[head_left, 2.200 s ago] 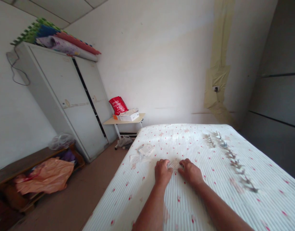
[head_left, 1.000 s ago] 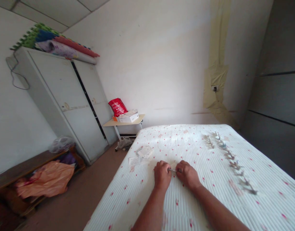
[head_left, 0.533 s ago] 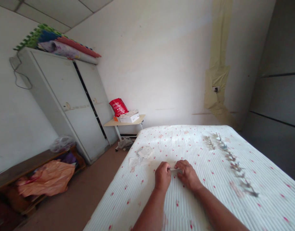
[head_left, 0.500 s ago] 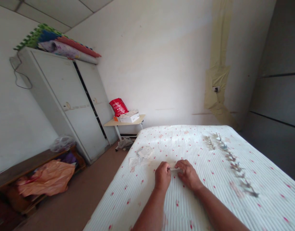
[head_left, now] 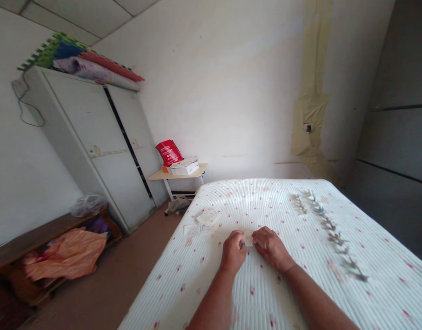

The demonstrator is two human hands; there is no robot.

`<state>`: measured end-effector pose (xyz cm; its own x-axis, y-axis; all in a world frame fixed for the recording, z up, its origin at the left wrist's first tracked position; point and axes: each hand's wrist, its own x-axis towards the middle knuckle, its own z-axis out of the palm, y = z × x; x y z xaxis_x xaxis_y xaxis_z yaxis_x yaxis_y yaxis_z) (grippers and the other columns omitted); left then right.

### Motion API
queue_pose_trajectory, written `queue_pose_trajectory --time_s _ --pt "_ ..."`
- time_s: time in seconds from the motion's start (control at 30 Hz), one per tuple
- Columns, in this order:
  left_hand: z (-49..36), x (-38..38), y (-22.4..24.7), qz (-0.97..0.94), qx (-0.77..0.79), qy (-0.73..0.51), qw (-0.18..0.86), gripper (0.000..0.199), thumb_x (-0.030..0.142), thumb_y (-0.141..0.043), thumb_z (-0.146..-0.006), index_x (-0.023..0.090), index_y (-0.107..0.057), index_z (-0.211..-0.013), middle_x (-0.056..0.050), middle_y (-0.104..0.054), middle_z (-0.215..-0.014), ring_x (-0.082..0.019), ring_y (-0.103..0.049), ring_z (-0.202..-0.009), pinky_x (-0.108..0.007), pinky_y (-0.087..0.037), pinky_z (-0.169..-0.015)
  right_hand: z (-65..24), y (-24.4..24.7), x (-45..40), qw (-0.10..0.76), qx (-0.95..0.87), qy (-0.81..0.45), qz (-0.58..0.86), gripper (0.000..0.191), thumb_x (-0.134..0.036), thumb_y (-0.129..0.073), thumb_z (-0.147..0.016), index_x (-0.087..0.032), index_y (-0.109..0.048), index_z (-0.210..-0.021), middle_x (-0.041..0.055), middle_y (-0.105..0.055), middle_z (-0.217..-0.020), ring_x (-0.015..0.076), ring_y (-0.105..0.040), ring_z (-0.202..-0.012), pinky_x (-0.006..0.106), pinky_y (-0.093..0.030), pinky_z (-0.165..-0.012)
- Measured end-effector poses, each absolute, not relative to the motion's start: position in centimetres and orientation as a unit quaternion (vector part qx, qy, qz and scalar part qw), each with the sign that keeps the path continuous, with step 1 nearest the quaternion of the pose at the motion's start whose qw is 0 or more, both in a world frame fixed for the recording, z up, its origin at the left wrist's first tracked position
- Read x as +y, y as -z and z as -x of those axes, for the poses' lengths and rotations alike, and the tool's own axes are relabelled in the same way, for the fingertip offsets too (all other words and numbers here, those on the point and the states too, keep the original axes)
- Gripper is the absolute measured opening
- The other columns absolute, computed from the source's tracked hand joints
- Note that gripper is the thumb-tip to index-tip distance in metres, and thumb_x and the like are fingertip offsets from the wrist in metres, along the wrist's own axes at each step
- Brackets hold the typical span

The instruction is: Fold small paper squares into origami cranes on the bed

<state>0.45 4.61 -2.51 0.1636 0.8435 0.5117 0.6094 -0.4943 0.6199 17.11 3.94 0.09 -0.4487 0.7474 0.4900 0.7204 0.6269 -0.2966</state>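
Between my two hands is a small piece of printed paper (head_left: 249, 239), held low over the bed. My left hand (head_left: 234, 251) pinches its left edge with curled fingers. On the other side, my right hand (head_left: 271, 247) has its fingers closed over the right edge. A pile of printed paper pieces (head_left: 207, 217) lies to the left, just beyond my left hand. Over on the right, a long row of small folded paper figures (head_left: 335, 237) runs along the bed, with a shorter row (head_left: 299, 204) beside its far end.
The bed (head_left: 252, 291) has a white ribbed cover with red dots. Behind it stands a small table (head_left: 156, 175) with a red bag (head_left: 168, 153) and a white box (head_left: 185, 168). A grey cabinet (head_left: 94, 123) and a low wooden bench (head_left: 52, 229) are at left.
The paper between my hands now shows more of its printed face. My hands have moved slightly apart, still on its two edges.
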Motion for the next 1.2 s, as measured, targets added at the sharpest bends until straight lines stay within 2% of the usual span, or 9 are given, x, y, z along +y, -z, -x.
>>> queue_pose_trajectory --time_s 0.2,0.5,0.6,0.9,0.97,1.07,1.2 --pt "-0.5 4.4 2.4 -0.774 0.510 -0.354 0.127 0.016 0.006 -0.052 -0.063 0.019 -0.060 -0.066 -0.002 -0.061 -0.096 -0.014 -0.055 -0.093 -0.026 -0.042 -0.084 -17.5 0.7 4.3 0.238 -0.849 -0.089 0.463 0.018 -0.011 -0.044 -0.071 -0.018 -0.059 -0.066 0.0035 -0.062 -0.073 0.0153 -0.051 -0.076 0.024 -0.036 -0.069" --pt "-0.2 5.0 2.3 -0.745 0.572 -0.325 0.111 0.013 0.011 -0.055 -0.066 0.019 -0.065 -0.069 -0.001 -0.063 -0.093 -0.013 -0.054 -0.089 -0.025 -0.040 -0.083 -18.7 1.7 5.5 0.293 -0.785 -0.197 0.509 0.022 -0.025 -0.043 -0.080 -0.016 -0.062 -0.070 0.0040 -0.061 -0.074 0.0141 -0.055 -0.070 0.023 -0.039 -0.063" --pt "-0.2 5.0 2.2 -0.745 0.576 -0.319 0.104 0.011 0.013 -0.055 -0.068 0.019 -0.063 -0.070 -0.001 -0.062 -0.093 -0.014 -0.054 -0.090 -0.025 -0.039 -0.083 -18.3 1.5 5.4 0.277 -0.777 -0.164 0.541 0.022 -0.024 -0.042 -0.081 -0.016 -0.061 -0.072 0.0047 -0.061 -0.080 0.0138 -0.056 -0.074 0.022 -0.040 -0.065" --pt "-0.6 5.3 1.7 -0.740 0.610 -0.268 0.087 0.009 0.023 -0.053 -0.075 0.018 -0.058 -0.070 -0.002 -0.058 -0.090 -0.015 -0.051 -0.090 -0.026 -0.036 -0.079 -16.6 1.1 5.8 0.154 -0.755 -0.047 0.635 0.026 -0.025 -0.035 -0.089 -0.015 -0.058 -0.083 0.0072 -0.060 -0.089 0.0138 -0.059 -0.078 0.021 -0.037 -0.063" --pt "-0.4 5.4 1.8 -0.740 0.603 -0.282 0.091 0.004 0.019 -0.054 -0.072 0.018 -0.058 -0.070 -0.001 -0.058 -0.090 -0.014 -0.051 -0.089 -0.025 -0.036 -0.079 -16.5 1.1 5.8 0.148 -0.756 -0.036 0.636 0.026 -0.025 -0.033 -0.090 -0.016 -0.057 -0.085 0.0068 -0.060 -0.090 0.0136 -0.059 -0.079 0.021 -0.037 -0.063" --pt "-0.2 5.3 2.0 -0.744 0.576 -0.323 0.104 0.009 0.011 -0.054 -0.068 0.019 -0.059 -0.070 0.001 -0.059 -0.088 -0.013 -0.050 -0.088 -0.024 -0.036 -0.079 -16.5 1.0 5.7 0.154 -0.754 -0.036 0.638 0.025 -0.025 -0.032 -0.091 -0.017 -0.056 -0.087 0.0057 -0.061 -0.090 0.0130 -0.059 -0.079 0.021 -0.037 -0.063" --pt "-0.1 5.1 1.9 -0.748 0.563 -0.332 0.116 0.007 0.014 -0.056 -0.067 0.019 -0.060 -0.070 0.001 -0.060 -0.089 -0.014 -0.050 -0.089 -0.026 -0.035 -0.080 -16.5 1.2 5.7 0.159 -0.757 -0.023 0.634 0.026 -0.026 -0.033 -0.091 -0.017 -0.056 -0.085 0.0057 -0.061 -0.087 0.0135 -0.059 -0.077 0.022 -0.037 -0.063"
